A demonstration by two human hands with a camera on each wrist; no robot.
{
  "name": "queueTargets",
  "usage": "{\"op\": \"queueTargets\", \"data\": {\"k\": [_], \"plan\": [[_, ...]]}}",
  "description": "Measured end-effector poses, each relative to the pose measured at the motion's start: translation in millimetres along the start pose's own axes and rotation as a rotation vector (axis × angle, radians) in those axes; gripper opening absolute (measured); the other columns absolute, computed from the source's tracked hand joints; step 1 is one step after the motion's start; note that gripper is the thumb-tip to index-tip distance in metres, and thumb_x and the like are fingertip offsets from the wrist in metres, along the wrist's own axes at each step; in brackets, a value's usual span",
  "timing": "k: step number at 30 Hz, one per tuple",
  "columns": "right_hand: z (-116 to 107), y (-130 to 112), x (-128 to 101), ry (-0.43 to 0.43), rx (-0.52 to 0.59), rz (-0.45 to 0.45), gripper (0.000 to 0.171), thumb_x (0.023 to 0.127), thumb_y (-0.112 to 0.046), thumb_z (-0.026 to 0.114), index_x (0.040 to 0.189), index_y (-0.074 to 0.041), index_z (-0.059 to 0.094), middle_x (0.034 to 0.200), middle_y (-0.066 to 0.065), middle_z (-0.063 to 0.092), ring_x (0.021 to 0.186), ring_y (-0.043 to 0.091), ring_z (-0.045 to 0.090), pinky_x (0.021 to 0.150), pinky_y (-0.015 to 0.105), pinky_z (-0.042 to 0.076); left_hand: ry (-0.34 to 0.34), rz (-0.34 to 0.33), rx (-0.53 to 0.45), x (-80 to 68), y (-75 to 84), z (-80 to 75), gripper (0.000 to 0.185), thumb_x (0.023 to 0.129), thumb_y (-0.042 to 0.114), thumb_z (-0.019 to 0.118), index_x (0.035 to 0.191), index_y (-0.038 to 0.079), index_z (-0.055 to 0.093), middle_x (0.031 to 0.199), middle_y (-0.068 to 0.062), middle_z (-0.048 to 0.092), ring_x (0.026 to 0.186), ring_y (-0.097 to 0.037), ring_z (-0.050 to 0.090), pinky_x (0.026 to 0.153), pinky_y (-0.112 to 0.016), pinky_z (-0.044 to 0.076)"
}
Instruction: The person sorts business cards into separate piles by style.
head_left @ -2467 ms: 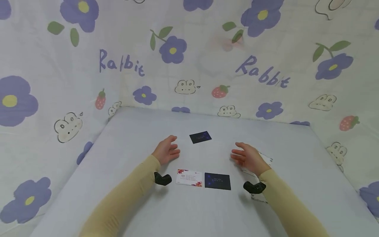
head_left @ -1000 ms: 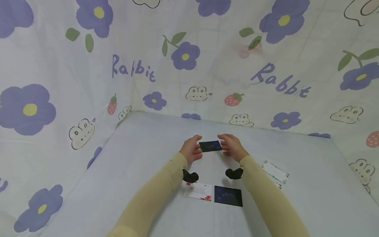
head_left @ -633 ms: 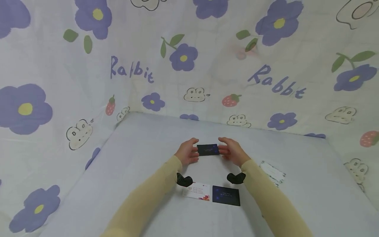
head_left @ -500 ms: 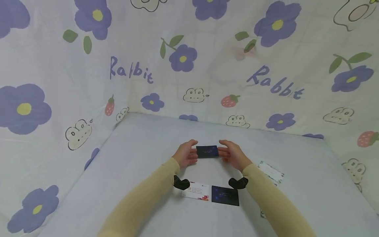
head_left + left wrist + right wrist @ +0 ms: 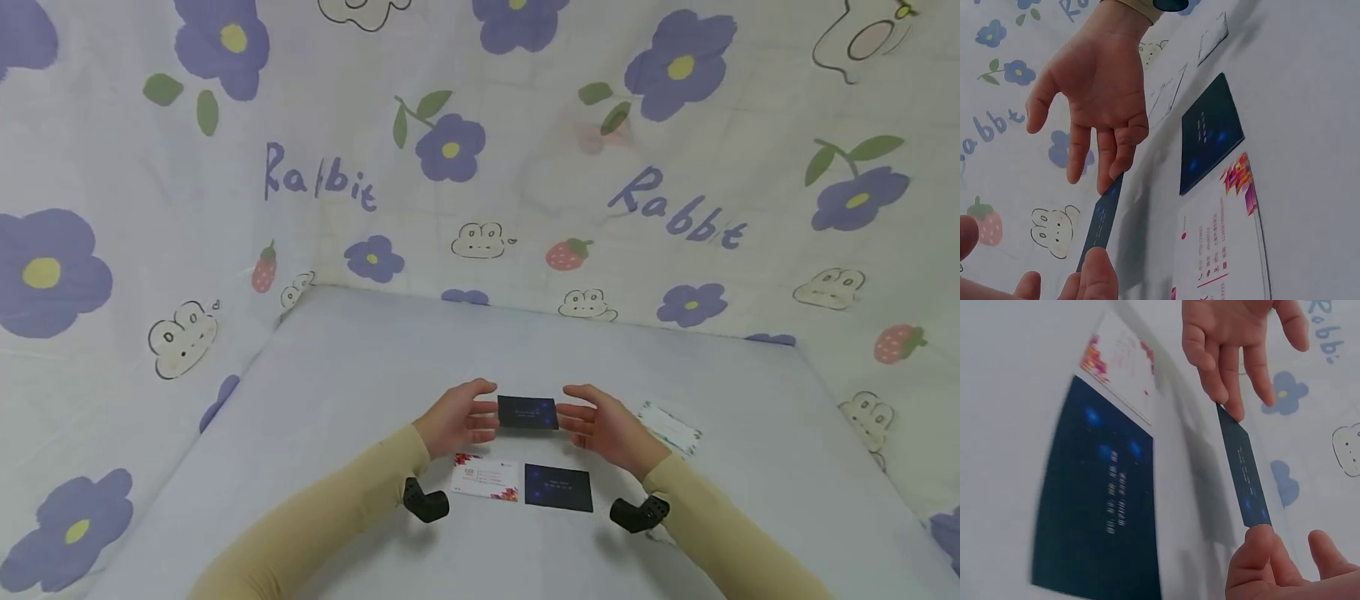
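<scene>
A dark blue business card (image 5: 527,412) spans the gap between the two hands, a little above the table with its shadow beneath. The fingertips of my left hand (image 5: 455,417) touch its left end, and those of my right hand (image 5: 611,425) touch its right end. Both hands have fairly straight fingers, with the thumbs held up and away from the card. Nearer to me, a white business card (image 5: 487,477) with red and orange corner patterns lies beside a second dark blue card (image 5: 558,487). In the right wrist view, the held card (image 5: 1244,472) stands tilted between the fingertips.
A white card with green-patterned edges (image 5: 671,427) lies to the right, beyond the right wrist. Part of another white card (image 5: 660,537) shows beside the right sleeve. The white tabletop (image 5: 375,350) ends at a flower-printed curtain (image 5: 510,192) at the back and sides.
Both hands have closed in from either side onto the ends of the far dark card. It has been turned straighter, lifted and brought nearer to the two cards in front.
</scene>
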State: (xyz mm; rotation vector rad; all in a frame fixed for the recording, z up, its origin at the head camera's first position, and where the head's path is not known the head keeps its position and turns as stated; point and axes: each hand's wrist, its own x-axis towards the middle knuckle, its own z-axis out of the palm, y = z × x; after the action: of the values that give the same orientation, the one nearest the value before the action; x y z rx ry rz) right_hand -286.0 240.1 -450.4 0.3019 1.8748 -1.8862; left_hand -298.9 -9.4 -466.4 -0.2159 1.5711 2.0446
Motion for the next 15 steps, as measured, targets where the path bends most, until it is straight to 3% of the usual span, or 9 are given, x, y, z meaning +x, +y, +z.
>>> {"op": "queueTargets", "data": {"k": [9, 15], "plan": [[-12, 13, -36, -0.047, -0.028, -0.020, 0.065, 0.110, -0.042, 0.031, 0.162, -0.006, 0.017, 0.163, 0.025, 0.031, 0.123, 0.021, 0.053, 0.091, 0.027, 0.047, -0.077, -0.021, 0.019, -22.3, -7.6, 11.9, 0.062, 0.102, 0.034, 0.054, 0.155, 0.009, 0.036, 0.153, -0.028, 0.046, 0.126, -0.038, 0.058, 0.111, -0.049, 0.049], [-18, 23, -58, -0.056, -0.030, -0.020, 0.067, 0.109, -0.043, 0.034, 0.162, -0.005, 0.017, 0.163, 0.027, 0.031, 0.120, 0.019, 0.055, 0.090, 0.027, 0.047, -0.109, -0.037, 0.026, -35.5, -18.7, 19.5, 0.061, 0.103, 0.033, 0.053, 0.154, 0.005, 0.037, 0.153, -0.029, 0.045, 0.126, -0.038, 0.058, 0.109, -0.046, 0.051]]}}
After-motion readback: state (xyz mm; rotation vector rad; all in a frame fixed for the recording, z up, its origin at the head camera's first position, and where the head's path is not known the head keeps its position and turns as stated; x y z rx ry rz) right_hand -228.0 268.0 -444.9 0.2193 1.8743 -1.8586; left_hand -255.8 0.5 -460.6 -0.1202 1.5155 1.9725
